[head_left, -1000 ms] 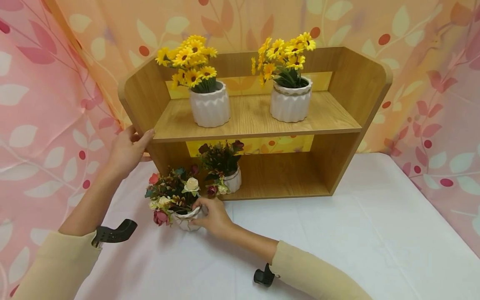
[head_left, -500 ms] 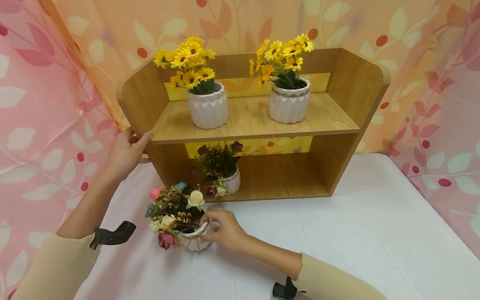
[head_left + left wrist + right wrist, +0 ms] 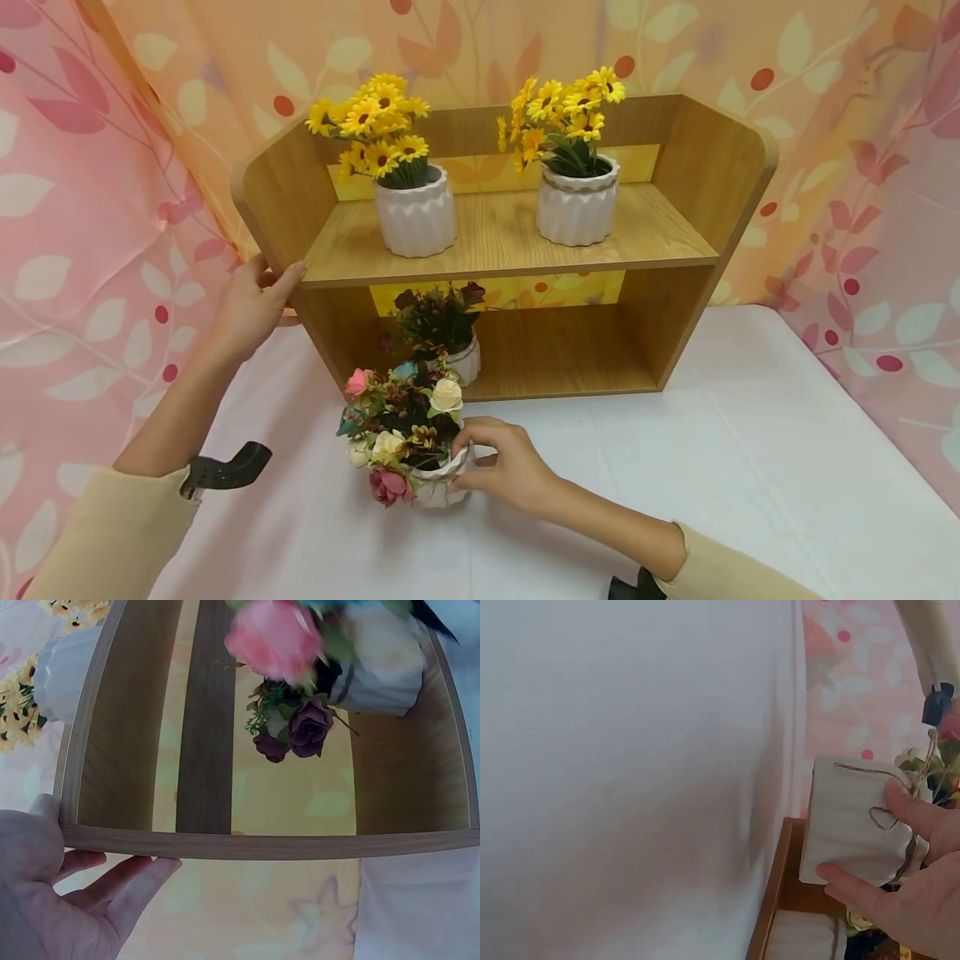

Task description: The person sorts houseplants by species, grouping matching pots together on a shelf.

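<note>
My right hand (image 3: 510,467) pinches the rim of a white flower pot (image 3: 435,490) full of mixed artificial roses in pink, cream and teal. In the right wrist view, twine is tied round this pot (image 3: 855,825), and its base hangs above the white cloth. The pot is in front of the lower left part of a two-tier wooden shelf (image 3: 510,267). With thumb and fingers about its edge, my left hand (image 3: 255,304) holds the shelf's left side panel (image 3: 262,844). Behind the carried flowers, another white pot (image 3: 467,362) with dark purple roses stands on the lower tier, partly hidden.
Two white pots, one on the left (image 3: 416,212) and one on the right (image 3: 577,204), stand on the top tier with yellow daisies. A white cloth (image 3: 750,467) covers the table. Floral curtains (image 3: 862,208) hang behind and at the sides.
My right hand has brought the rose pot away from the shelf's left corner, first toward me, then to the right. The left hand stays on the side panel.
</note>
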`<state>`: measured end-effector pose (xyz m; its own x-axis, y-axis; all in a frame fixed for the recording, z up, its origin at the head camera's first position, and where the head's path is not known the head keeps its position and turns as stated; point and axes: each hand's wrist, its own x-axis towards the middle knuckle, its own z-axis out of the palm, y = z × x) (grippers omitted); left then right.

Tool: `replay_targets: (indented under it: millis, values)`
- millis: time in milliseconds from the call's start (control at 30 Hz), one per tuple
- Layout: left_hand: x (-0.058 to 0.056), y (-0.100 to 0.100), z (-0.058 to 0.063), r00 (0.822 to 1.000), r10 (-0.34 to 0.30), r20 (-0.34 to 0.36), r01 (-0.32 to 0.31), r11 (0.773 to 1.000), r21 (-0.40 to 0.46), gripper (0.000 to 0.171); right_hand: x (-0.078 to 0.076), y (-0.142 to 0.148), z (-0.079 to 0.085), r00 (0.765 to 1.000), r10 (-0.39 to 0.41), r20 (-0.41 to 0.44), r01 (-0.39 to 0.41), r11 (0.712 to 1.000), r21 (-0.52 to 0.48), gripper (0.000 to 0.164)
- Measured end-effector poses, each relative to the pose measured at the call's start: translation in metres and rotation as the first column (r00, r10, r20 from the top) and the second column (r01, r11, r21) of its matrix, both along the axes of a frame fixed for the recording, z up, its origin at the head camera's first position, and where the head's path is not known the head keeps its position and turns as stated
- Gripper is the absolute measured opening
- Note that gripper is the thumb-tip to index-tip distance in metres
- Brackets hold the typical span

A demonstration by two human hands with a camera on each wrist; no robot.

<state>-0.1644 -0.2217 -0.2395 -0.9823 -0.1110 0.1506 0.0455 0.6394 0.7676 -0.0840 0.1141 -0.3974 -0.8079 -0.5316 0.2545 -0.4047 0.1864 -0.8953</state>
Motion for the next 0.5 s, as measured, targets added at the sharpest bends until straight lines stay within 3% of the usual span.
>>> replay_targets:
  millis: [500]
  values:
    - [-0.001, -0.001, 0.000, 1.000, -0.001, 0.010, 0.001, 1.000, 0.031, 0.080, 0.017, 0.067, 0.003, 0.994, -0.105, -0.041, 0.104, 0.994, -0.021, 0.027]
